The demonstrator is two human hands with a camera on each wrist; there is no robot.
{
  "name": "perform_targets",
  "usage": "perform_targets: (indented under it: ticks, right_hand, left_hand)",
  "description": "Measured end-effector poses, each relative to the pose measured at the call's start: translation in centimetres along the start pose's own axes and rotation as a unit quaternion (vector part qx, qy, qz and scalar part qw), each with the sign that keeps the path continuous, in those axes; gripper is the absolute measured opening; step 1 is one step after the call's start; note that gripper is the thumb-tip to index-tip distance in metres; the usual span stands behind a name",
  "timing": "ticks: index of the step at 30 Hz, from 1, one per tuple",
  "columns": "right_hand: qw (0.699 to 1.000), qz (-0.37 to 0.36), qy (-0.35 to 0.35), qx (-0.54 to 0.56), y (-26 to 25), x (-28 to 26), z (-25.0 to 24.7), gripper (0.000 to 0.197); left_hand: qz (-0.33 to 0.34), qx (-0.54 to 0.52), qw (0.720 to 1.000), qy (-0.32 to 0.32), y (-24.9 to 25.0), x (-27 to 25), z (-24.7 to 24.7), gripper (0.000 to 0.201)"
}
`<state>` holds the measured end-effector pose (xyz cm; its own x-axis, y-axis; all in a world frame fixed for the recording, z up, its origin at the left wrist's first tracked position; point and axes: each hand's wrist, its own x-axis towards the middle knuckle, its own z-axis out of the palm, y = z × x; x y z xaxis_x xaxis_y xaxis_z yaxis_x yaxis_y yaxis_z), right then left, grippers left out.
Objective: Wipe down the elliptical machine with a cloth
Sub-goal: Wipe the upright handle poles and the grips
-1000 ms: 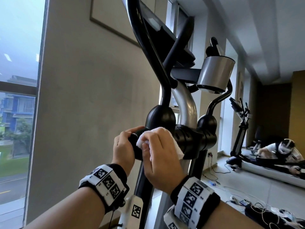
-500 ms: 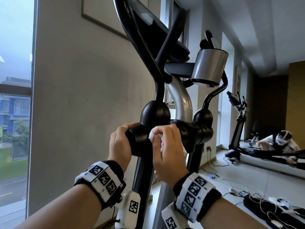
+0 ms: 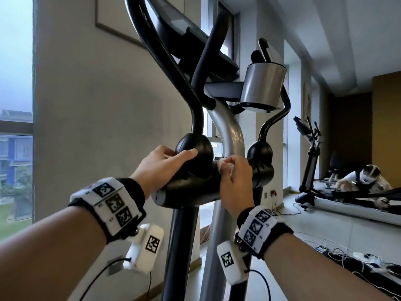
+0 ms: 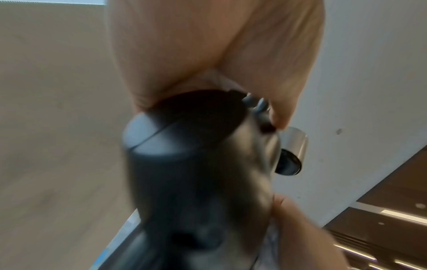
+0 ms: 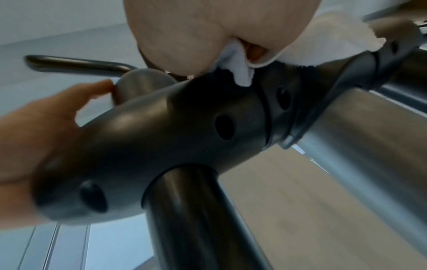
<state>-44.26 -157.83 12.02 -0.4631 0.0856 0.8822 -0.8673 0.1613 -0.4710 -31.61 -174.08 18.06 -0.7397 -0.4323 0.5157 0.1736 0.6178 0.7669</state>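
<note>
While I look down through the head camera, my left hand [image 3: 161, 165] lies nearest, its fingers almost straight and laid over the black dome joint [image 3: 195, 153] of the elliptical machine [image 3: 230, 131], with the palm against the thick black cross tube [image 3: 191, 192] below it. It holds nothing; it only rests there. Just beside it, my right hand [image 3: 235, 181] has its fingers curled around a white cloth [image 3: 222, 165] and presses it on the cross tube, between the dome joint and the silver center post [image 3: 233, 135]. In the right wrist view the cloth [image 5: 323, 43] is bunched under the palm and spreads a little toward the post (the picture is somewhat blurred). The left wrist view is blurred too and shows mainly the end of the black tube [image 4: 184, 138] under my palm. Above the hands, a black handlebar arm [image 3: 165, 55] goes up from the dome joint, and a silver cup holder [image 3: 263, 88] hangs at the right of the console. Further away, near the right wall, a second exercise machine [image 3: 310, 159] stands on the floor, and a person [image 3: 364, 179] is low beside it. Cables [image 3: 347, 257] lie on the floor at the lower right.
</note>
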Motion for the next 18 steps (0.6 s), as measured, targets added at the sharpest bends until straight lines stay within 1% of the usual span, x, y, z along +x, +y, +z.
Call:
perform_targets:
  ticks: [2,4,8,9,10,11,12,13,15,17,18]
  right_hand:
    - [1.000,0.028,0.007,0.008,0.3,-0.4,-0.1,0.007]
    - [0.998,0.028,0.012,0.053,-0.1,-2.5,0.3,0.006]
    - [0.993,-0.060,0.021,0.099,-1.3,-6.7,1.8,0.005]
    - [0.992,-0.062,0.022,0.109,-1.2,-7.1,2.1,0.005]
    - [0.991,-0.045,0.028,0.125,-1.0,-7.1,2.3,0.004]
    - [0.989,-0.008,0.043,0.143,-0.7,-6.9,2.4,0.006]
    - [0.983,0.049,0.064,0.162,-0.4,-6.6,2.4,0.009]
    - [0.971,0.116,0.088,0.192,-0.1,-6.3,2.5,0.010]
    - [0.932,0.228,0.115,0.256,0.4,-6.1,2.7,0.008]
    - [0.907,0.289,0.121,0.282,-0.1,-6.6,3.1,0.009]
    - [0.895,0.310,0.120,0.299,-0.7,-7.1,3.5,0.013]
  left_hand:
    - [0.008,0.031,0.999,-0.029,1.5,0.7,0.2,0.080]
    - [0.023,0.056,0.998,-0.034,2.2,1.1,0.8,0.084]
    - [0.050,0.122,0.991,0.022,1.8,0.9,2.0,0.090]
    - [0.053,0.134,0.989,0.033,1.6,0.8,2.1,0.090]
    - [0.056,0.140,0.988,0.039,1.5,0.8,2.2,0.091]
    - [0.057,0.143,0.987,0.042,1.4,0.8,2.1,0.090]
    - [0.058,0.144,0.987,0.043,1.4,0.8,2.1,0.090]
    - [0.059,0.147,0.986,0.044,1.4,0.7,2.1,0.089]
    - [0.064,0.154,0.985,0.047,1.4,0.7,2.1,0.086]
    - [0.066,0.158,0.984,0.051,1.4,0.7,2.1,0.086]
    - [0.066,0.159,0.984,0.052,1.3,0.7,2.1,0.086]
